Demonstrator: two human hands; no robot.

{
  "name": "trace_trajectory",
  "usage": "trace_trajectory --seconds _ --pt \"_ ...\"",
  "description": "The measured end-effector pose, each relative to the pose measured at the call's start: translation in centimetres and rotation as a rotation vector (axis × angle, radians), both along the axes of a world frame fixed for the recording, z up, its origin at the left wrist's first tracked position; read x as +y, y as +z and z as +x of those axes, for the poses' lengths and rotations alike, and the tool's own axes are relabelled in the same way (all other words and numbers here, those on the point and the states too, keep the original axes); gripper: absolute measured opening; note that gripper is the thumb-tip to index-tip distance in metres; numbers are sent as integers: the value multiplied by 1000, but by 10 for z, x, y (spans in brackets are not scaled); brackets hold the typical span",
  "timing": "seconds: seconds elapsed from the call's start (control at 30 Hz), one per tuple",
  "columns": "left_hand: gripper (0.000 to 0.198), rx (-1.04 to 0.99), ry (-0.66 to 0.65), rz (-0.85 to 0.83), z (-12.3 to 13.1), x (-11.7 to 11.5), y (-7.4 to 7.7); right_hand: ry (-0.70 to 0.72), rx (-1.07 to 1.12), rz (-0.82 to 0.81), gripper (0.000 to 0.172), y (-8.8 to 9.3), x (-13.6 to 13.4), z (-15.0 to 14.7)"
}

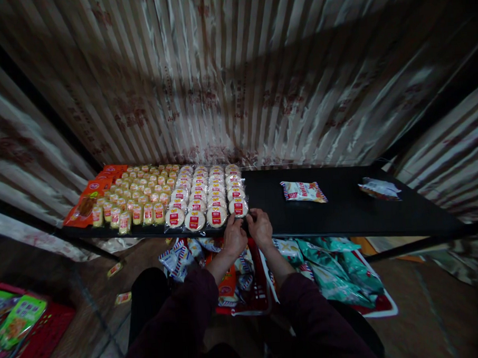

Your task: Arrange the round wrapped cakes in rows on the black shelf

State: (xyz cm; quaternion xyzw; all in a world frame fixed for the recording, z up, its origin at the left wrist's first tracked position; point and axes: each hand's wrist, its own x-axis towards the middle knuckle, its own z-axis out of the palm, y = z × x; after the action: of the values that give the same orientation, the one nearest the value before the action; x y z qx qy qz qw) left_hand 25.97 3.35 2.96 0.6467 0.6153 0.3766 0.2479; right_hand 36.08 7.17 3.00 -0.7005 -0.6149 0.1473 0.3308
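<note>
At the front edge of a black shelf (363, 218), my left hand (234, 238) pinches the lower edge of a round white cracker in a clear packet with a red label (238, 207). My right hand (260, 228), fingers curled, is at that packet's lower right corner. Its fingertips partly hide the corner. This packet is the front one of the rightmost row. Beside it on the left, more such round crackers (217, 216) overlap in rows running back to the curtain. Small yellow wrapped snacks (125, 223) stand in lines further left.
Orange packets (80, 211) lie at the shelf's left end. A white striped packet (303, 191) and another packet (379, 188) lie on the right. Below are red baskets (262, 299) of bagged snacks; another red basket (51, 332) stands left. Striped curtain (235, 94) hangs behind.
</note>
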Motion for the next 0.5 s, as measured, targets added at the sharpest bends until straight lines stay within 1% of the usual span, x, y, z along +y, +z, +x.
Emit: trace_trajectory --seconds 0.3,0.4,0.5 --pt "39 29 42 33 -6 -6 13 167 76 89 26 10 -8 -18" --pt "37 46 91 44 -12 -9 17 202 109 90 27 12 -9 -25" --pt "36 54 165 15 -18 -13 23 223 137 61 28 12 -11 -33"
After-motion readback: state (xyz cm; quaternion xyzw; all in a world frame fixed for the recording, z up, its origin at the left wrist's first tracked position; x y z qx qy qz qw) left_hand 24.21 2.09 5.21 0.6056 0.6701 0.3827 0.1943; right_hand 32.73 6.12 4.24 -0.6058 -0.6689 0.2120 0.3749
